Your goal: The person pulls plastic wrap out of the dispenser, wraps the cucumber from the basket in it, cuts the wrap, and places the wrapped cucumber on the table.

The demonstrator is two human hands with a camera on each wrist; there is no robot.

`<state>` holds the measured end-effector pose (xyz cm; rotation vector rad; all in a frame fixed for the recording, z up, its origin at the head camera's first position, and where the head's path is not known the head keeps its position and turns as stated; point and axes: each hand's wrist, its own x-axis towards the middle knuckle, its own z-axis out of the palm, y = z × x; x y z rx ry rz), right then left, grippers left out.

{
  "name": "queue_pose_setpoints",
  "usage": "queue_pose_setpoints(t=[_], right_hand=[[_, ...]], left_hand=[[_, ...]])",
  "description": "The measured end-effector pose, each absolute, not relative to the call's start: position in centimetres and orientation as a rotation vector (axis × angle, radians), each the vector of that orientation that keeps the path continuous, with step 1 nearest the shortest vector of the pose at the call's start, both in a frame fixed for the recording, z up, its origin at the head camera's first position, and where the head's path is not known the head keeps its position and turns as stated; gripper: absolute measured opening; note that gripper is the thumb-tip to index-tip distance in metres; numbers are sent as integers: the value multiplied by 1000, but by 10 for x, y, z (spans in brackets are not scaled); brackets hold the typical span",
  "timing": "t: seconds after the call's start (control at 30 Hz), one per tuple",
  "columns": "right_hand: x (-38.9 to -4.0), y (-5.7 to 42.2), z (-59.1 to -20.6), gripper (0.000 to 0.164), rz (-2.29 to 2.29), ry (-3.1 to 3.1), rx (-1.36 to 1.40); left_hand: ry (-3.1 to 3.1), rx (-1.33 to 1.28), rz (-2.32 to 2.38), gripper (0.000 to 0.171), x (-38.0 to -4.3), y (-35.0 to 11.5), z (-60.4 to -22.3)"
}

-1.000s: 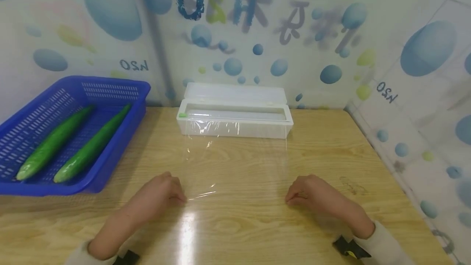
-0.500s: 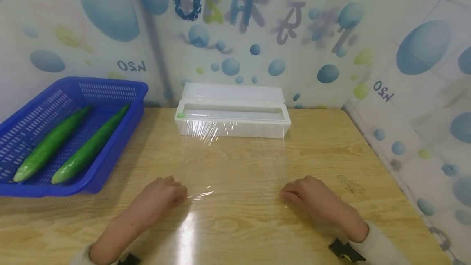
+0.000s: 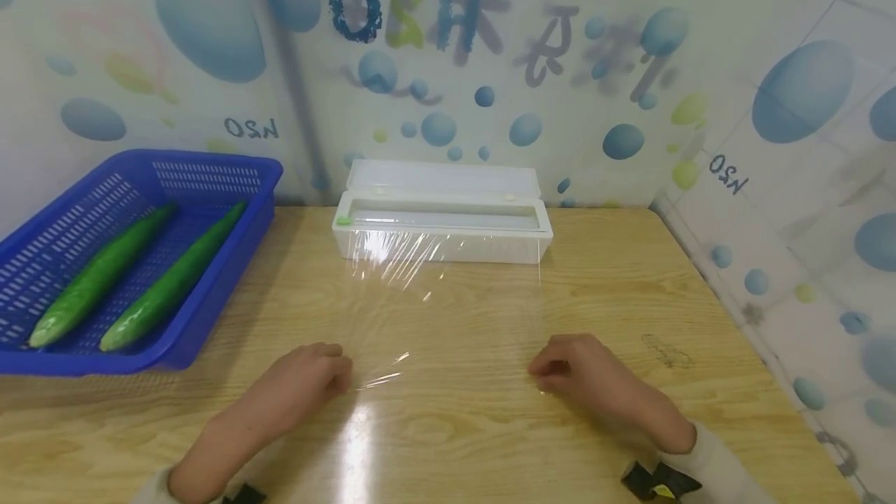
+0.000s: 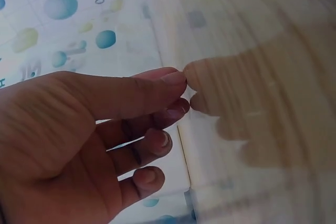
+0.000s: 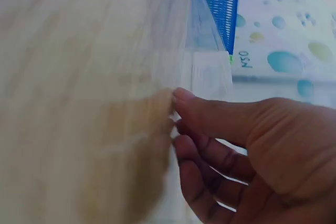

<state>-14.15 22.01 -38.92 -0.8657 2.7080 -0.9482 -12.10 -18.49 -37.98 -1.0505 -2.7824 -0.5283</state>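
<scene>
A sheet of clear plastic film (image 3: 448, 317) lay spread between the two hands, its near edge held at both corners and its length running away from them. The left hand (image 3: 315, 376) had one corner pinched between thumb and forefinger, the gap there closed, while its other fingers curled loosely below. The right hand (image 3: 577, 372) pinched the opposite corner in much the same way — thumb tip on the film's edge, remaining fingers bent beneath.

Beyond the hands, roughly midway between them, the film ran up over the front of a white box (image 3: 546, 218), where it wrinkled and caught bright streaks of light. The box's lid (image 3: 444, 180) stood open at the back, and a small green tab (image 3: 344, 221) sat at its front corner on the left hand's side.

Farther out past the left hand, a blue basket (image 3: 213, 278) held two cucumbers (image 3: 105, 278) side by side, apart from each other. Box and basket rested on the wood-grain surface (image 3: 448, 449) under the hands — and behind it all rose a wall (image 3: 448, 80) printed with blue and green bubbles.
</scene>
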Motion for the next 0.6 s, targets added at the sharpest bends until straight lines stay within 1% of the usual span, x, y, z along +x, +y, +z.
queue_pose_setpoints(t=[0.1,0.2,0.5,0.6], right_hand=[[-144,226,-396,13,-1058,2644,-806],[-143,231,-402,11,-1131,2628,-812],[-142,234,-409,12,-1253,2580,-890],[-142,235,-411,13,-1261,2569,-904]], left_hand=[[-2804,-1045,-555,35,-121,-185,-380],[-2851,-1020,-594,34,-121,-186,-379],[-3039,-872,-696,22,-122,-190,-374],[-3053,-828,-700,22,-123,-189,-374]])
